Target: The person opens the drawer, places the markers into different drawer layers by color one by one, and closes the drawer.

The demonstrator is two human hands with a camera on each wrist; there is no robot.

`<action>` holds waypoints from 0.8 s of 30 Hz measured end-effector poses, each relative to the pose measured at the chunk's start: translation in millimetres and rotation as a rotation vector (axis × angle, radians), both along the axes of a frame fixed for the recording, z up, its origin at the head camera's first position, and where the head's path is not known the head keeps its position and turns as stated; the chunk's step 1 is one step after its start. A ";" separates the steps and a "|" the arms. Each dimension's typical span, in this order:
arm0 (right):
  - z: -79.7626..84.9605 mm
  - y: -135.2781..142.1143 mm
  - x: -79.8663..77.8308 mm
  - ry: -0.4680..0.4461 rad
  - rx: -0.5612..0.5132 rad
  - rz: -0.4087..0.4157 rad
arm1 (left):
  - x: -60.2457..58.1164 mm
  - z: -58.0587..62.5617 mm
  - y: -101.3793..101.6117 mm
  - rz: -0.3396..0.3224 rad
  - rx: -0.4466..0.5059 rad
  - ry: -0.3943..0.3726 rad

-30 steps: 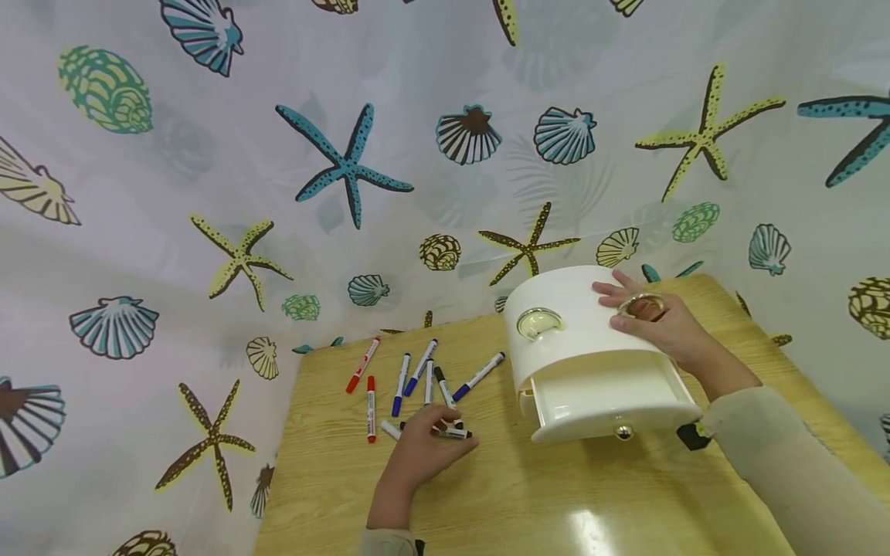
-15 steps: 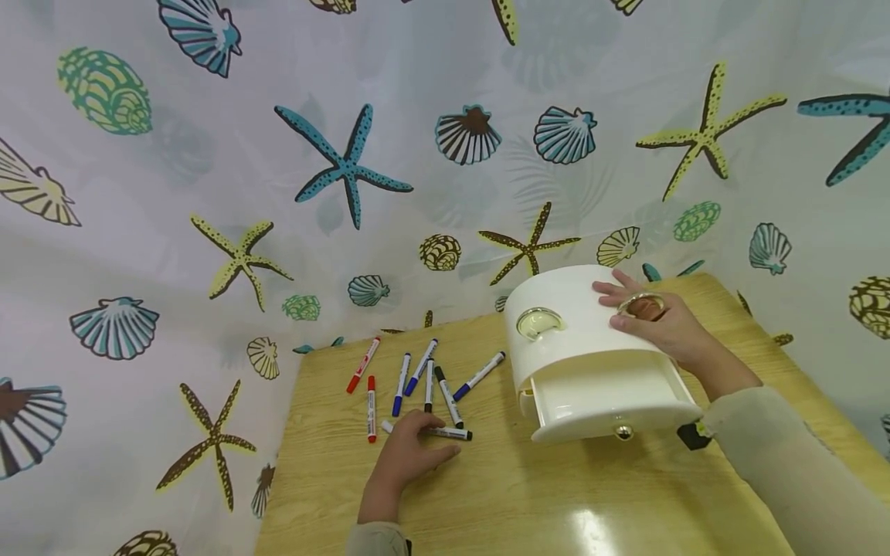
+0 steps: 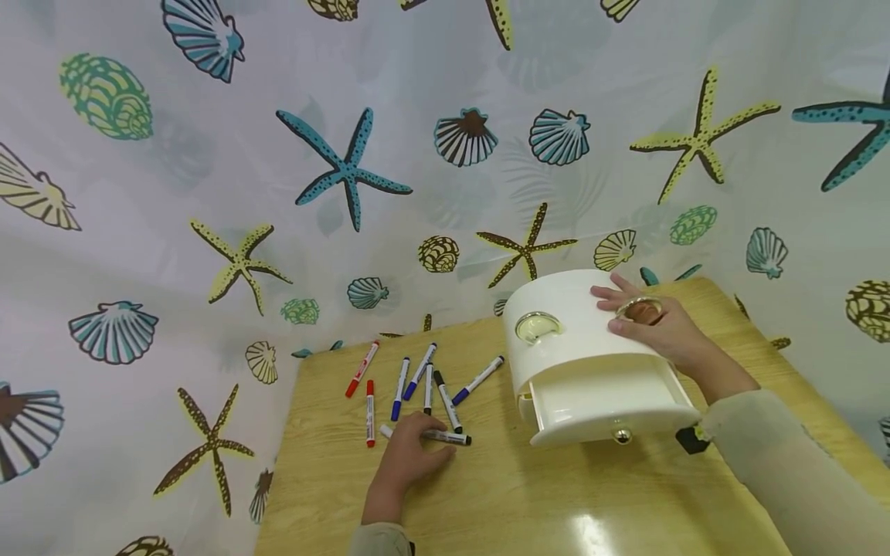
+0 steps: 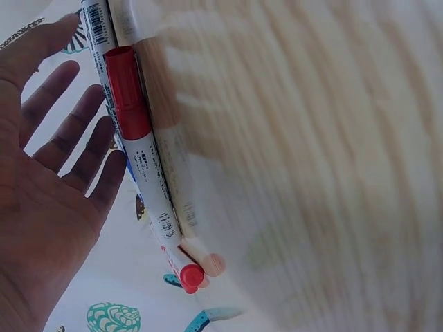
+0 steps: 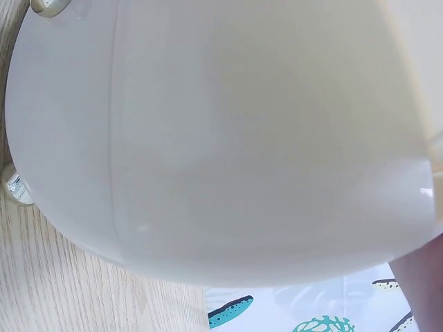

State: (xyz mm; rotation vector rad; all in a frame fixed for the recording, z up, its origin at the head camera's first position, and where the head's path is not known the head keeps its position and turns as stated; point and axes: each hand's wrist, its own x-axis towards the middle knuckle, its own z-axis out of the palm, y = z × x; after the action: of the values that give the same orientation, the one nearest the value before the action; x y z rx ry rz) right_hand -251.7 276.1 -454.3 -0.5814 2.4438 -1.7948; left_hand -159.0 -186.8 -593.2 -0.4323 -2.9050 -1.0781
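In the head view, my left hand (image 3: 406, 462) is over a white marker with a black cap (image 3: 447, 437), its fingers and thumb on either side. The left wrist view shows that hand's fingers (image 4: 62, 131) spread and loosely bent beside a red-capped marker (image 4: 145, 166). My right hand (image 3: 670, 328) rests with spread fingers on top of a white rounded drawer box (image 3: 577, 309), at a gold ring (image 3: 640, 309). The box's drawer (image 3: 612, 421) is pulled out and has a gold knob (image 3: 622, 436). In the right wrist view, the white box (image 5: 242, 152) hides the right fingers.
Several markers lie left of the box, including a red one (image 3: 370, 413), a blue-capped one (image 3: 478, 380) and a black-capped one (image 3: 448, 401). All lie on the wooden table (image 3: 501, 494). A curtain with shells and starfish (image 3: 417, 201) hangs behind.
My left hand has shifted slightly left and down beside the black-capped marker, uncovering more of the nearby markers. The right hand and the box have stayed in place.
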 end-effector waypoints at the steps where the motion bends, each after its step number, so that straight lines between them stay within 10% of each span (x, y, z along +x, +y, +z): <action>1: -0.1 0.0 -0.5 0.001 0.002 -0.001 | -0.4 -0.1 0.5 0.000 -0.009 0.010; 24: -5.0 3.3 -8.1 0.018 0.008 0.019 | -2.8 -12.5 8.9 0.054 -0.106 0.075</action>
State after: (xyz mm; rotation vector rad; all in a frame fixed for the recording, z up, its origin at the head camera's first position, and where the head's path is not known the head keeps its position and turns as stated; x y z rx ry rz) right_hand -259.8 279.4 -459.3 -0.6204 2.4470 -1.7796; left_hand -161.7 -177.9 -605.7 -0.3857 -2.8988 -0.8841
